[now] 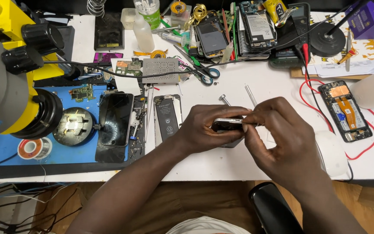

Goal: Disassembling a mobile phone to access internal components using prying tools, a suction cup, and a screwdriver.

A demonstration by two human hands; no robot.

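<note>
Gripping the phone edge-up above the tabletop, I am wrapping my left hand around it while my right hand is pinching at its top edge; steady, gentle pressure seems wisest.

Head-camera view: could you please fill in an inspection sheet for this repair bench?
Surface: white table, blue mat at left.
Job's things: phone held edge-up in left hand; right hand pinches its end.
Clutter: dark phone, opened phone, circuit boards, scissors, solder spool, opened phone at right.
Grippers: both hands closed on the phone.
Cables: red wire, black cable.
Surroundings: yellow microscope, wooden floor.
</note>
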